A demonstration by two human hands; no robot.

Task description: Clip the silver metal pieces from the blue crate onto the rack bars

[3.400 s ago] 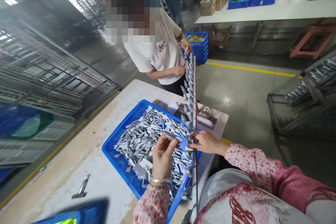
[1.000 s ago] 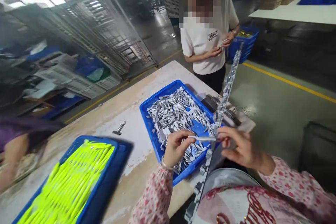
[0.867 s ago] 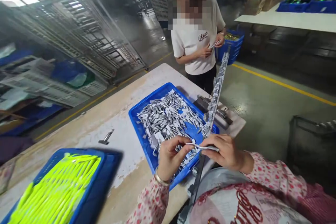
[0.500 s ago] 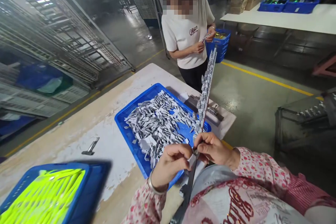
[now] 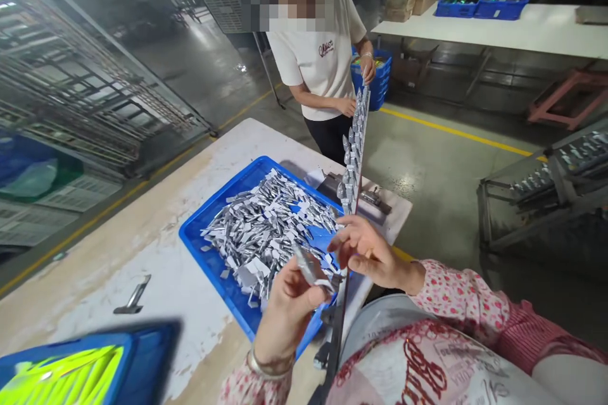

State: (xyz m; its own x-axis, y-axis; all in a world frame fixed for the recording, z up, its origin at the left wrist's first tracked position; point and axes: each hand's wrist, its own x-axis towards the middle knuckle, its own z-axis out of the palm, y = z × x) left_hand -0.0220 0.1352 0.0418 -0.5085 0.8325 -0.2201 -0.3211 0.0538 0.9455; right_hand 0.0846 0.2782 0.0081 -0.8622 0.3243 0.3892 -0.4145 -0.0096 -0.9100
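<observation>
My left hand [image 5: 289, 310] pinches a silver pointed piece with a white tab [image 5: 310, 267] above the near side of a blue tray [image 5: 190, 234]. The tray holds a heap of similar silver pieces [image 5: 266, 228], many with white tabs. Close by, my right hand [image 5: 368, 256] is open, fingers apart and slightly curled, beside a long narrow rail [image 5: 361, 161]. Silver pieces stand in a row along the rail's far part, while small dark clips [image 5: 327, 315] show on its near end. Whether my right fingertips touch the rail, I cannot tell.
Across the table [image 5: 156, 259] a co-worker [image 5: 316, 69] has both hands at the rail's far end. A blue bin of bright yellow pieces [image 5: 71, 380] is at lower left, near a T-shaped metal tool [image 5: 135, 297]. At right stands a metal rack [image 5: 527, 196].
My hands, together at the rail before, are now apart. The left has come away holding the silver piece; the right's fingers have opened. The co-worker's hands have moved to the rail's far end.
</observation>
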